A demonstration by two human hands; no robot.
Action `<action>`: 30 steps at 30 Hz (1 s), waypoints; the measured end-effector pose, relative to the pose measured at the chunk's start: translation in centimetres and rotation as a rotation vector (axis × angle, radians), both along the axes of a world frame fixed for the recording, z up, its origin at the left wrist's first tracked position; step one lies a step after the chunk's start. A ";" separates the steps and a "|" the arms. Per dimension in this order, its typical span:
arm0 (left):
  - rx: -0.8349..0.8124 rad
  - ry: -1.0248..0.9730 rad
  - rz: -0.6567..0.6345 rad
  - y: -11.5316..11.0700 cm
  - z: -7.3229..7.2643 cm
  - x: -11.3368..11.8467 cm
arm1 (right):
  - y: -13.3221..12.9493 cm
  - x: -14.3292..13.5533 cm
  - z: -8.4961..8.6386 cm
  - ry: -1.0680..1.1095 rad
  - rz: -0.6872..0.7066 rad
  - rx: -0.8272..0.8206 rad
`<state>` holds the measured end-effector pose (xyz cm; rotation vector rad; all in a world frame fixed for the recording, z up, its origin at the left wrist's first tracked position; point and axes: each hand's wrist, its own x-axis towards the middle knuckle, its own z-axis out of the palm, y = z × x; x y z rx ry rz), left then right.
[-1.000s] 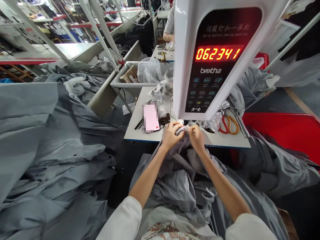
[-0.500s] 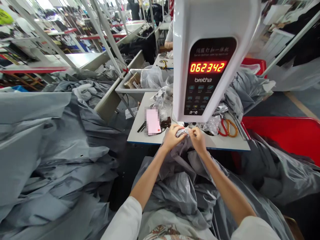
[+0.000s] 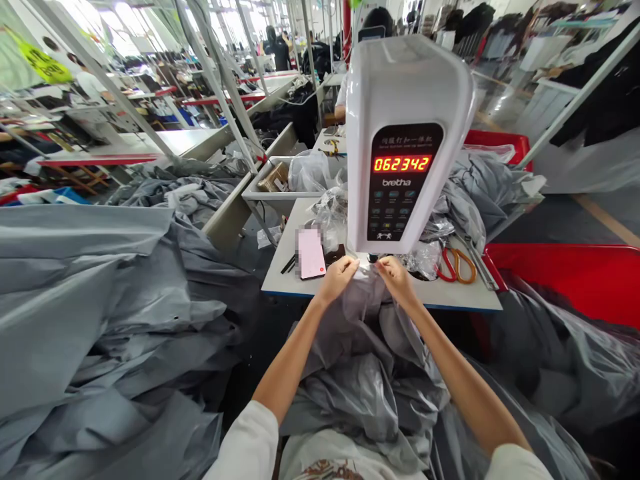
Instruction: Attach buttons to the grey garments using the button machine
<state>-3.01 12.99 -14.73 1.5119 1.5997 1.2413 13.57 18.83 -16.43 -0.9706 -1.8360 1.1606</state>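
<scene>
Grey, thin, shiny fabric (image 3: 357, 367) drapes from the table edge down over my lap. My left hand (image 3: 340, 277) pinches its upper edge on the left, and my right hand (image 3: 395, 275) pinches it on the right. Between the hands the fabric edge lies under the head of a white button machine (image 3: 410, 80), labelled bretha. Its red display (image 3: 403, 164) reads 062342. The exact spot beneath the head is small and partly hidden by the machine and my fingers.
On the white table (image 3: 287, 277) are a phone (image 3: 311, 257) at left and scissors (image 3: 465, 267) with red and orange handles at right. Grey fabric is heaped at left (image 3: 100, 320). A red bin (image 3: 575, 273) stands at right. A grey tray (image 3: 280, 195) sits behind.
My hands have moved apart slightly, and the fabric edge is now under the machine head. The view has tilted up, showing more of the machine top. The display number is the same.
</scene>
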 end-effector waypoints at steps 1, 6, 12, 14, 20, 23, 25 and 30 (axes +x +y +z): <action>0.016 -0.008 0.024 -0.4 -0.1 -0.2 | -0.3 0.3 -0.2 -0.027 0.069 -0.030; -0.009 -0.020 0.069 -2.7 -0.8 -1.5 | -1.5 1.9 -1.6 -0.128 0.235 -0.076; -0.075 0.116 0.088 -4.3 -0.6 -2.0 | -2.9 2.4 -1.2 -0.174 0.105 0.008; -0.037 0.212 0.091 -4.5 -0.2 -1.8 | -3.5 2.2 -0.4 -0.145 0.106 0.017; -0.092 0.059 -0.189 -4.2 0.3 -0.7 | -4.5 2.0 1.7 -0.069 0.201 -0.023; -0.129 0.016 -0.142 -3.7 -0.2 -0.1 | -4.4 2.2 2.0 -0.112 0.186 0.014; -0.112 -0.016 -0.088 -3.5 -0.6 0.2 | -4.3 2.5 1.9 -0.122 0.166 0.034; -0.214 -0.138 -0.117 -3.4 -1.2 0.8 | -1.4 4.7 2.9 -0.116 0.117 0.076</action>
